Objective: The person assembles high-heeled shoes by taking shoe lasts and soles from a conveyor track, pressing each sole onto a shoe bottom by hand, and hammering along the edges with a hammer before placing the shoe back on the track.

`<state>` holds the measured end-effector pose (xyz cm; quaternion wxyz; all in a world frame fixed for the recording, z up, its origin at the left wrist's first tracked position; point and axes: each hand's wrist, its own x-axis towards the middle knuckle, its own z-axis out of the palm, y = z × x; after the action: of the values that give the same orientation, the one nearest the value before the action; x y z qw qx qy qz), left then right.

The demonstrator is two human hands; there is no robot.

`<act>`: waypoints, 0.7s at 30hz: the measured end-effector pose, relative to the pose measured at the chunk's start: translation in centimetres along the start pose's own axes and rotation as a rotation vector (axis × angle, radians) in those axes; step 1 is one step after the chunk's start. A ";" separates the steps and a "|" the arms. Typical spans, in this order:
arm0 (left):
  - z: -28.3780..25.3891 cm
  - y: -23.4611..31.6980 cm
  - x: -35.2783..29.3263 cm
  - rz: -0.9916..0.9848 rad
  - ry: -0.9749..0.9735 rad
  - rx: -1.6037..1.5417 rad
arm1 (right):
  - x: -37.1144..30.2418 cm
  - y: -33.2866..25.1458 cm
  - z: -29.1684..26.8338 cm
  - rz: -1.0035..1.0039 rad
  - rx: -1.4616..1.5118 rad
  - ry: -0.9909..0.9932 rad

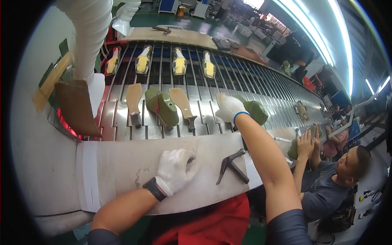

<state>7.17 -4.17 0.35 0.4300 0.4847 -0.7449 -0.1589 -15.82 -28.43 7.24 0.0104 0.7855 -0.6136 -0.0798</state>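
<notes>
My left hand (176, 169), in a white knit glove, rests on the pale worktop (122, 163) with its fingers curled in; nothing shows in it. My right hand (231, 108), in a white glove with a blue cuff, reaches across to the conveyor and closes over a tan heeled shoe sole (221, 98), most of which it hides. Just right of it lies a green shoe last (257, 112). Further left are a tan heeled sole (134, 100), a pair of green shoe lasts (165, 108) and another tan heeled sole (181, 102). Between my arms lies a hammer (233, 166).
Several yellow-and-white sole pieces in clear holders (143, 60) lie on the far rods of the conveyor (269, 87). A white duct (87, 41) and a brown flap (75, 107) stand at left. To my right, a co-worker (330, 183) handles a green last (293, 150).
</notes>
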 end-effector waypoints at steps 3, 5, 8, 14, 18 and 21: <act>0.0 0.2 0.2 0.016 -0.015 -0.026 | 1.8 4.5 4.5 0.183 -0.118 -0.163; -0.4 0.1 0.0 0.003 -0.023 -0.010 | 2.4 3.6 5.7 0.241 -0.034 -0.115; -0.9 -0.2 0.0 -0.027 -0.056 -0.023 | 6.3 3.3 5.0 0.353 0.146 -0.093; -1.1 -0.6 1.4 -0.060 -0.115 -0.066 | 16.0 6.2 1.5 0.368 0.321 0.502; -1.8 -0.9 1.5 -0.085 -0.169 -0.105 | 22.8 4.2 -1.9 0.267 0.227 0.443; -2.9 -0.1 2.1 -0.098 -0.146 -0.159 | 26.7 1.3 -1.1 0.231 0.128 0.240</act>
<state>9.20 -5.47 2.98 0.4035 0.4721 -0.7347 -0.2730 -10.69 -54.68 5.42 0.0425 0.7126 -0.6981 0.0554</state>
